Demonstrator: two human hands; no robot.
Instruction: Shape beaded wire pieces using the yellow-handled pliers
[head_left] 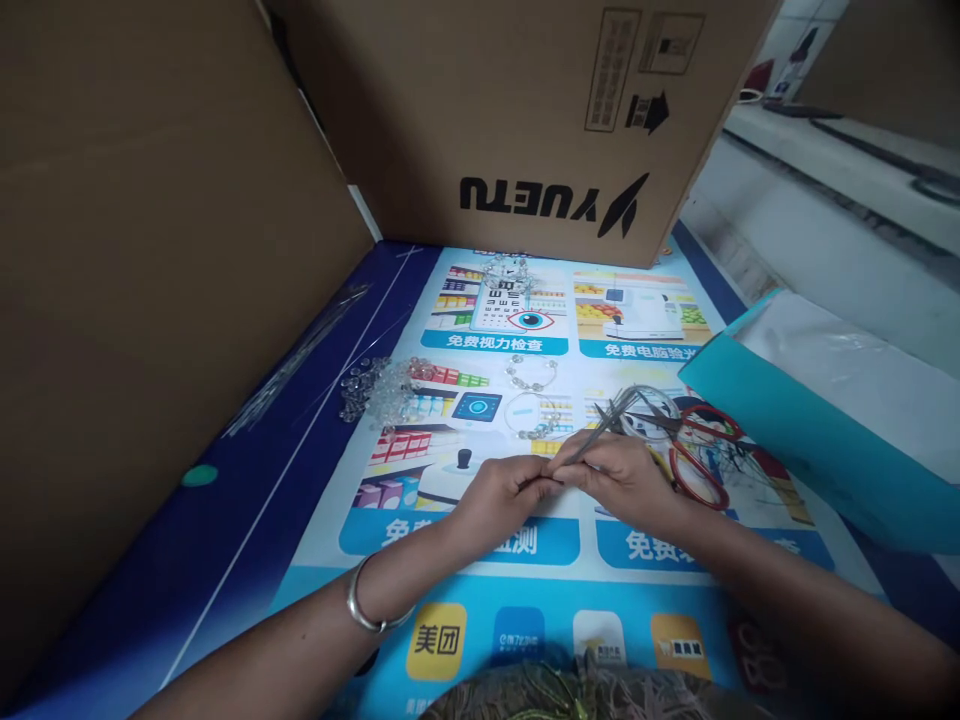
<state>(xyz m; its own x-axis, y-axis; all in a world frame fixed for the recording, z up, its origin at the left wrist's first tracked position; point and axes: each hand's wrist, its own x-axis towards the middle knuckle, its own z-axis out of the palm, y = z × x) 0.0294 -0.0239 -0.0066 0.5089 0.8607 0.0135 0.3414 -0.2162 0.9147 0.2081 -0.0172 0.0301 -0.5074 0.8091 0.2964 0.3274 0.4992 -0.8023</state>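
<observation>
"Grey strands (600, 430) are poking up from the hands, over the worktop (262, 560). What is standing around them?"

"Brown cardboard (555, 120) is standing behind, and a blue box (825, 440) is sitting on the right."

"How are the hands holding on?"

"The right hand (626, 475) is pinching the strands. The left hand (504, 490) is pinching too, tips together, but fingers are hiding what is in its grip."

"What could be going wrong?"

"The red scissors (724, 492) are lying so close that strands could be snagging on them. A loose pinch could be letting thin ends slip. A bumping arm could be rolling the clear beads (394, 390) away."
</observation>
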